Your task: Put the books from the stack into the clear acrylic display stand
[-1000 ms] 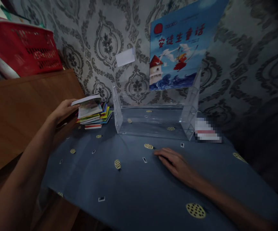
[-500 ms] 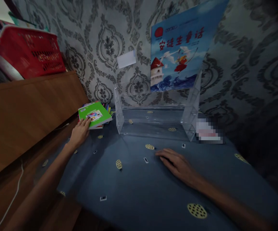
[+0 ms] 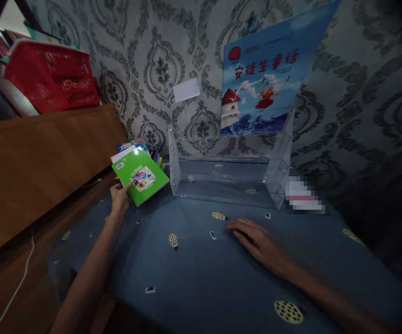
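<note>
Blue book (image 3: pixel 258 88) alone stands on see-through rack (image 3: pixel 277 176), at one o'clock; green book (image 3: pixel 140 178), at nine o'clock, and pile (image 3: pixel 138 144) behind it still off rack. Left hand (image 3: pixel 120 197) grips green book's edge; right hand (image 3: pixel 251 236), well apart at five o'clock, lies loose on tablecloth (image 3: pixel 201 278), holding nothing.

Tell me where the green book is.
At left in the head view, the green book is held in the left hand, left of the clear rack.
</note>
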Demonstrator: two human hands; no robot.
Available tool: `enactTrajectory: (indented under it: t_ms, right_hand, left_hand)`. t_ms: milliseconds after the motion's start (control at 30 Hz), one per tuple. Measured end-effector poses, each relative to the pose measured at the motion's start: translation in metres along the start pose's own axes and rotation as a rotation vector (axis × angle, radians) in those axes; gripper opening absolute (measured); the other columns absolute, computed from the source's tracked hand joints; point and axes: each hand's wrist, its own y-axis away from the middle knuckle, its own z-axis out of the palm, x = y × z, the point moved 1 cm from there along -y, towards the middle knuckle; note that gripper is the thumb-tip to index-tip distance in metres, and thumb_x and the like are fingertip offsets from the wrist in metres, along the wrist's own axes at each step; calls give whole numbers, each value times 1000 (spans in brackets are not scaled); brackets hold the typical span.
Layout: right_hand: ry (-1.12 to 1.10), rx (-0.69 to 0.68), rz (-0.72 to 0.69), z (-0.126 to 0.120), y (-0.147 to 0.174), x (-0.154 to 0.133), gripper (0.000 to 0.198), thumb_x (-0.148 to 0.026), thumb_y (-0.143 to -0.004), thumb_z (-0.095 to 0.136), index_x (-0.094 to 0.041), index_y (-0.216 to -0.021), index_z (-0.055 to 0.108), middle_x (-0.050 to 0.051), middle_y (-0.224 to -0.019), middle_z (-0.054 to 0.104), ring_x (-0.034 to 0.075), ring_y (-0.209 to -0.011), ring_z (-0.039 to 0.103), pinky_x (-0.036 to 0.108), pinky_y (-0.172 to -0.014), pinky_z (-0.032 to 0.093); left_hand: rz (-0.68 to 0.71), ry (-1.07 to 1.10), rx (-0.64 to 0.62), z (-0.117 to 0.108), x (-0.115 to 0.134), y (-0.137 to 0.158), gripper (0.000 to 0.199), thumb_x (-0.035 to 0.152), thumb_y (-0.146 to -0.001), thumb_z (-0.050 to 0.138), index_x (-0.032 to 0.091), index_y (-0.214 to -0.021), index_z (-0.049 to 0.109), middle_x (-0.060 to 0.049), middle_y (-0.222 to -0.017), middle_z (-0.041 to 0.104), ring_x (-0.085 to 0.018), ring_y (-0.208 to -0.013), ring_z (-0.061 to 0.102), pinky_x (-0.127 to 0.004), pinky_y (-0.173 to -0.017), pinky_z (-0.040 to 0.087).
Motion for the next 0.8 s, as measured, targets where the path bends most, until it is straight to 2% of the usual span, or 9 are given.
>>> enactTrajectory:
  t_ms: [100,167,267,400,600,800]
  right_hand:
    - [-3,12,-17,0,0,0,28,-32,-101,43,-24,-106,70,10,-106,74,26,-102,70,45,-91,59]
    - [2,14,-31,1,0,0,28,-31,-101,43,-24,-105,70,10,-105,74,25,-100,70,43,-90,59]
    - [11,6,-34,1,-1,1,28,-31,-101,43,-23,-106,70,10,-106,74,25,-101,70,43,-90,59]
    - [10,6,-41,1,-1,1,30,-32,-101,43,-22,-106,70,11,-106,74,26,-102,70,44,-91,58]
    - [12,7,-33,0,0,0,30,-33,-101,43,-23,-106,71,11,-105,74,26,-101,70,45,-91,59]
    - [12,5,-37,1,0,1,32,-34,-101,42,-24,-106,72,11,-105,74,26,-101,70,47,-90,59]
  left_hand:
    - [-279,306,64,15,-1,5,19,19,-87,68,13,-105,63,-10,-87,74,-23,-80,75,-42,-77,64]
    - [-411,475,97,19,0,12,11,14,-87,65,13,-98,65,-8,-81,74,-22,-78,76,-40,-78,65]
    - [-559,682,142,15,2,22,10,12,-88,65,13,-98,68,-6,-79,74,-21,-77,76,-37,-79,65]
    - [-665,870,179,6,5,40,15,12,-94,59,13,-104,69,-6,-84,76,-17,-77,76,-34,-86,63]
    - [-735,1024,207,-8,18,75,18,14,-99,53,14,-108,69,-4,-92,77,-14,-79,75,-31,-92,61]
    - [-853,1074,142,-32,19,127,24,16,-100,50,16,-120,64,-7,-93,78,-20,-81,77,-38,-88,65]
